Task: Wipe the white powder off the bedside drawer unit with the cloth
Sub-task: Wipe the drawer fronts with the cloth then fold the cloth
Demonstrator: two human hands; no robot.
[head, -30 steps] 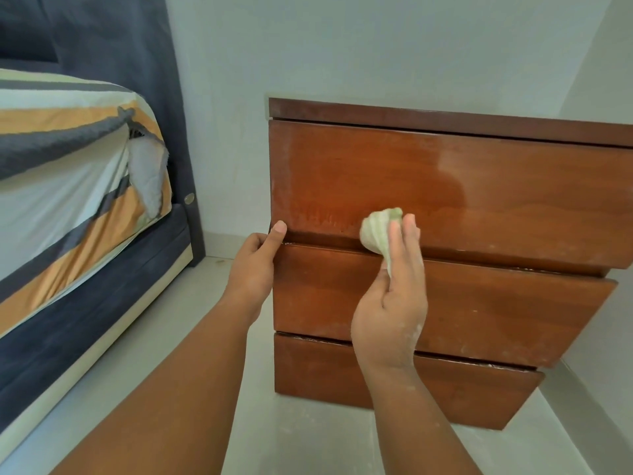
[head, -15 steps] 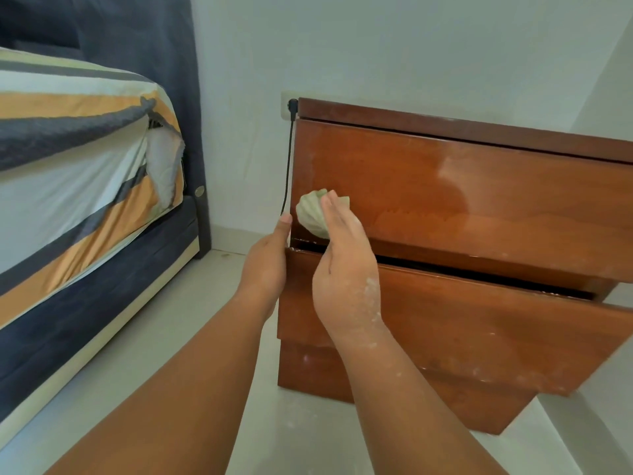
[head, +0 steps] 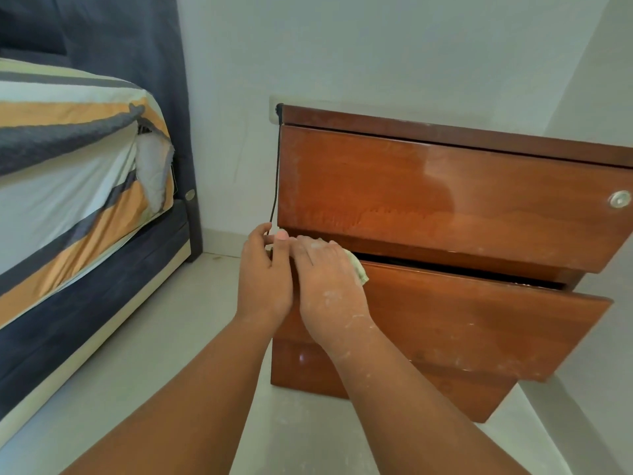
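The right hand [head: 330, 293] presses the crumpled pale-green cloth [head: 358, 269] onto the middle drawer's top edge of the glossy reddish-brown wooden drawer unit [head: 445, 200]; the left hand [head: 263, 279] – fingers curled – grips the unit's left corner.

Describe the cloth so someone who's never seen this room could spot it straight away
Find the brown wooden drawer unit standing against the white wall to the right of the bed. At the left end of its pulled-out middle drawer, the right hand presses down on the cloth. It is the only pale green, crumpled thing there, peeking from under the powder-dusted fingers.
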